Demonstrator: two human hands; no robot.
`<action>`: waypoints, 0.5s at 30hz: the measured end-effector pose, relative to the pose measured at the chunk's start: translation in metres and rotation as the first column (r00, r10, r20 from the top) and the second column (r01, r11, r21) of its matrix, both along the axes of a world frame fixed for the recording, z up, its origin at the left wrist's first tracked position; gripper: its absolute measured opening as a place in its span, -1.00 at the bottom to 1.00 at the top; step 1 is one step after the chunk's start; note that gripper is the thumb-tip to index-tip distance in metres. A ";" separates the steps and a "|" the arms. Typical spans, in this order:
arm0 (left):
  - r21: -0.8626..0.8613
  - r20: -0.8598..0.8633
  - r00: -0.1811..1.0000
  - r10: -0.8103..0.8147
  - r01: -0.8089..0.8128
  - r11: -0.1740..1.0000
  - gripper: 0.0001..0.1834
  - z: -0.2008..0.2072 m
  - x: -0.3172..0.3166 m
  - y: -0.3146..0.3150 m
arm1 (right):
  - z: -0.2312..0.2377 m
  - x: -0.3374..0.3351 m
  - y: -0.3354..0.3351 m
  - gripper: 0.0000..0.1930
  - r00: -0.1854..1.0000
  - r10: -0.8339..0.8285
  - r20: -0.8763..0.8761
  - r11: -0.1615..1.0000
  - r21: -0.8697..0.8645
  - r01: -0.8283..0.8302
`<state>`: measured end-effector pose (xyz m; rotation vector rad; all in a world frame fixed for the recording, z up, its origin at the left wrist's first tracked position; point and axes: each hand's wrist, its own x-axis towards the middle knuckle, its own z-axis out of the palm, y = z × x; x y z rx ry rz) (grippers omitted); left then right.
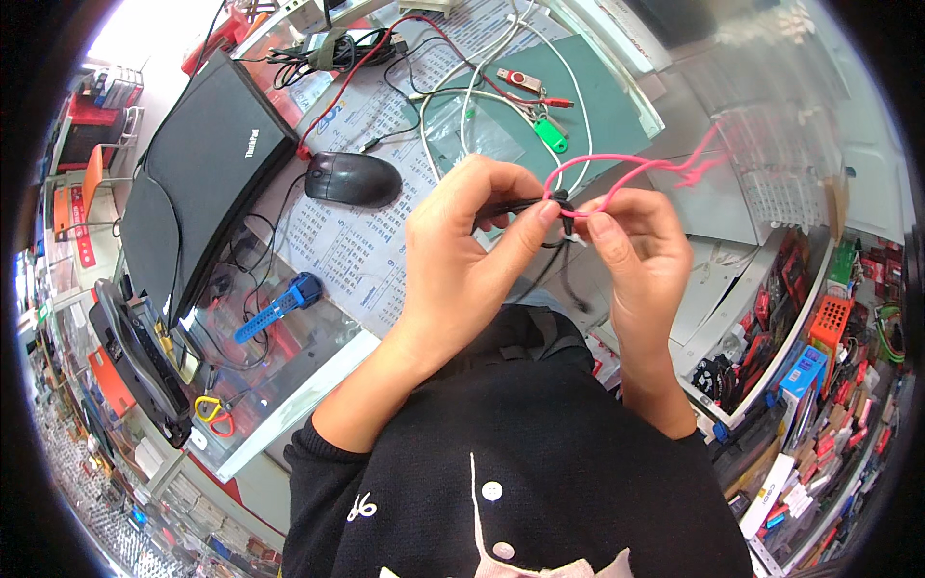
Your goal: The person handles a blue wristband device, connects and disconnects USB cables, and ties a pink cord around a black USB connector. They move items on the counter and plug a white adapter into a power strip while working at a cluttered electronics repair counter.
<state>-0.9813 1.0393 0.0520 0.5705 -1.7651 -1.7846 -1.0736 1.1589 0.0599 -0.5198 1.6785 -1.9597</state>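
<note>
A pink cord [617, 171] and black cable [511, 204] are pinched by left hand [462, 265] and right hand [641, 250] above the desk [617, 106] middle; 2 firm, close grips are advised.

Green rectangular tag [551, 134] lies near the counter's far edge, on the green mat [617, 96]. White printed sheet [356, 231] covers the counter's middle. Small coloured packages [805, 371], red, orange and blue, fill the shelf at right.

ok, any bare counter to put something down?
Barest: printed sheet between mouse and left hand; pale counter beyond right hand. Crowded: green mat under white cables; glass by blue watch.
</note>
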 end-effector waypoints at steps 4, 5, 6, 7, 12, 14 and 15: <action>-0.290 0.047 0.998 0.050 -0.035 0.957 -0.85 -0.001 -0.007 -0.001 | 0.013 -0.011 0.006 -0.79 0.613 -0.050 -0.788 0.999 -0.030 0.042; -0.325 0.031 0.998 0.045 -0.033 0.945 -0.84 -0.001 -0.009 0.000 | 0.015 -0.015 0.006 -0.80 0.563 0.066 -0.824 0.992 0.114 0.052; -0.361 0.013 0.999 0.037 -0.030 0.932 -0.84 -0.001 -0.011 0.001 | 0.015 -0.018 0.004 -0.80 0.581 0.110 -0.807 0.985 0.168 0.048; -0.340 0.005 1.000 0.024 -0.021 0.940 -0.83 -0.001 -0.013 0.002 | 0.016 -0.021 0.002 -0.79 0.600 0.164 -0.783 0.970 0.238 0.046; -0.379 0.036 0.997 -0.070 0.078 0.922 -0.84 0.002 -0.018 0.003 | 0.017 -0.029 0.000 -0.77 0.720 0.270 -0.639 0.940 0.337 -0.054; -0.403 0.027 0.997 -0.072 0.077 0.912 -0.83 0.003 -0.021 0.003 | 0.014 -0.031 0.000 -0.77 0.770 0.255 -0.584 0.945 0.318 -0.071; -0.416 0.019 0.997 -0.072 0.073 0.907 -0.83 0.004 -0.021 0.002 | 0.012 -0.031 0.000 -0.77 0.795 0.230 -0.561 0.955 0.286 -0.074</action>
